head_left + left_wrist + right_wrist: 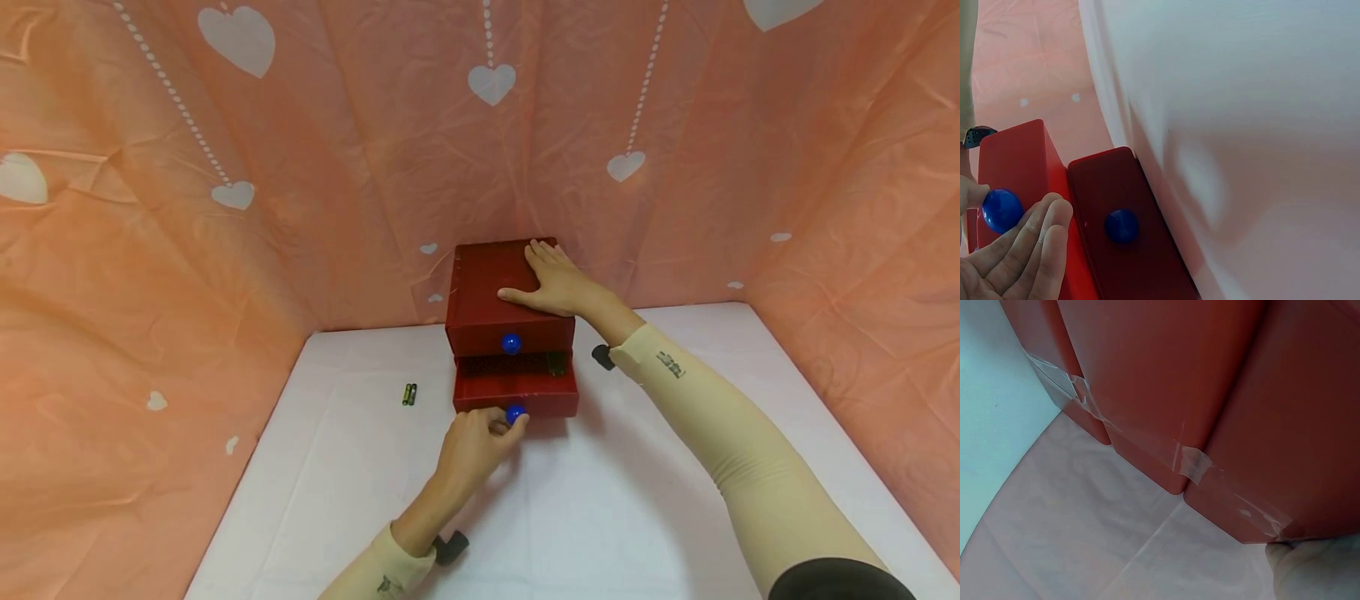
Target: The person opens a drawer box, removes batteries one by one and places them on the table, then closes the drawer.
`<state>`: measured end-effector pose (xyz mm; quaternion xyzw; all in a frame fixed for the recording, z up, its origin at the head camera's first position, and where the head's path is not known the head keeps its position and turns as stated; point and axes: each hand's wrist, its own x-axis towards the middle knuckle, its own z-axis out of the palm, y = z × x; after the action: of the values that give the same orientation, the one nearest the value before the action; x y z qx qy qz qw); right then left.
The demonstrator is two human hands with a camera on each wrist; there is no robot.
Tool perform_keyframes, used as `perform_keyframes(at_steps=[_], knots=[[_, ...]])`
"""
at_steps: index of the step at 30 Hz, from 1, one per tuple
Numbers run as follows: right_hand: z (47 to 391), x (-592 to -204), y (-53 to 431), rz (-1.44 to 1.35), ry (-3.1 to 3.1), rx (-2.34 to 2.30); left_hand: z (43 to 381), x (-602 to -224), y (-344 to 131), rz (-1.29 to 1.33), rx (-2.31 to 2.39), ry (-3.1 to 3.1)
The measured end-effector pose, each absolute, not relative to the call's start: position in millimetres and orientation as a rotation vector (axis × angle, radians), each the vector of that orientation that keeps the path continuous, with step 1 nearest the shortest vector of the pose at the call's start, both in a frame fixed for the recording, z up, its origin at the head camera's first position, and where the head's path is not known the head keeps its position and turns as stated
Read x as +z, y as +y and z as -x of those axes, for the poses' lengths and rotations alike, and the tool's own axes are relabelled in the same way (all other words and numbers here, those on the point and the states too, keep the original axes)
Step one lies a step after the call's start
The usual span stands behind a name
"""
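A red drawer box (491, 283) stands at the back of the table, with one drawer (480, 403) pulled out below the top one. My left hand (474, 446) pinches that drawer's blue knob (515, 414) between thumb and fingers. Under it, the left wrist view shows a darker, closed drawer (1100, 187) with its own blue knob (1122, 226). A small green item (556, 364) lies inside the pulled-out drawer at the right. My right hand (557, 283) rests on the box top with fingers spread. The closed top drawer has a blue knob (511, 344).
Two small batteries (408, 394) lie side by side on the white table (337, 500), left of the box. A pink cloth (375, 167) with white hearts hangs behind and at both sides. Clear tape (1194, 465) runs across the box's side.
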<state>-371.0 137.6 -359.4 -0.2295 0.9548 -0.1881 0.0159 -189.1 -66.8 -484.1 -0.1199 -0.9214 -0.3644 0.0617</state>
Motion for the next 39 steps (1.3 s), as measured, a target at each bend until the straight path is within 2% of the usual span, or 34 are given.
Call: perform_keyframes(at_steps=[39], knots=[[372.6,-358.9,138.1,0.727,2.956,-0.573,150.4,-485.6,-71.8,0.385,-1.118,-2.837]])
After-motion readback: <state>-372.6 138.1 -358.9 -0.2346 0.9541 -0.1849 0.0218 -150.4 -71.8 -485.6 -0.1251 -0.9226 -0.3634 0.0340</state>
